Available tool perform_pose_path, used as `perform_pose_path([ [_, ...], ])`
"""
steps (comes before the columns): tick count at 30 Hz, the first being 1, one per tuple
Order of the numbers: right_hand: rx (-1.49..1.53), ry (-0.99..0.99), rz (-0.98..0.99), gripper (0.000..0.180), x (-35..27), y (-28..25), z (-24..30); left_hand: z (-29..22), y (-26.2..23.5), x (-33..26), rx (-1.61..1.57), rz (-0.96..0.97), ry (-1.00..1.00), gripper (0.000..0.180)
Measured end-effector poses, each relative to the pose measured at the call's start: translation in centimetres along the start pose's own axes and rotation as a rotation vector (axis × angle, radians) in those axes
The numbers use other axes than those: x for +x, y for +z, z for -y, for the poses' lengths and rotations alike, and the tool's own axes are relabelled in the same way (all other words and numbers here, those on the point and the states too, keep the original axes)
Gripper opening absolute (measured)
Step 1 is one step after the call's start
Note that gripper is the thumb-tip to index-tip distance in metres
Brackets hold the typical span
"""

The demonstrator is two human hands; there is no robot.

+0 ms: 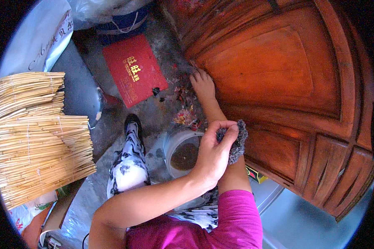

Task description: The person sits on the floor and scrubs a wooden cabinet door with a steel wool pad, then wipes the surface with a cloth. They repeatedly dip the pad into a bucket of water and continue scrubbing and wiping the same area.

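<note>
My left arm crosses over my right arm. My left hand [212, 151] is closed around a dark grey clump of steel wool [238, 143], held in front of a reddish-brown wooden panel piece [262, 62]. Beyond it, my right hand [203, 86] lies with fingers stretched out along the left edge of the wood; its palm is hidden. The wooden piece has framed, recessed panels and fills the right side. Below and left of my left hand stands a whitish bucket [167, 150] with murky brown water [183, 157], partly covered by that hand.
A flat red packet [135, 68] lies on the grey floor, with scraps of litter [187, 116] near it. Stacked bundles of thin straw-coloured sticks [41, 149] rest at the left by a dark blue-grey surface [77, 83]. My leg in black-and-white trousers [129, 162] stands beside the bucket.
</note>
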State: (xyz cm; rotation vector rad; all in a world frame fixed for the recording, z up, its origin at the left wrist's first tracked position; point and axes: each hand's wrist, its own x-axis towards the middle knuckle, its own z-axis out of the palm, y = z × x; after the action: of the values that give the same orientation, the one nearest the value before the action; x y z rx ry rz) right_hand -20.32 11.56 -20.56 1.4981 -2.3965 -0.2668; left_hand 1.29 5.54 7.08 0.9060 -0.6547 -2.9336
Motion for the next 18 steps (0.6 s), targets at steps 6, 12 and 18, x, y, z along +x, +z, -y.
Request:
perform_pose_path([
  [6, 0.015, 0.144, 0.188, 0.024, -7.2, -4.0, 1.2, 1.1, -0.8, -0.5, 0.097, 0.062, -0.062, 0.018],
  [12, 0.117, 0.096, 0.723, 0.026, -4.0, -8.5, 2.4, -0.2, -1.3, 0.0, 0.124, 0.036, 0.007, 0.018],
  [18, 0.057, 0.008, -0.007, 0.034, 6.8, -5.4, 1.1, -1.6, 0.0, 0.7, -0.004, -0.048, 0.092, 0.019],
])
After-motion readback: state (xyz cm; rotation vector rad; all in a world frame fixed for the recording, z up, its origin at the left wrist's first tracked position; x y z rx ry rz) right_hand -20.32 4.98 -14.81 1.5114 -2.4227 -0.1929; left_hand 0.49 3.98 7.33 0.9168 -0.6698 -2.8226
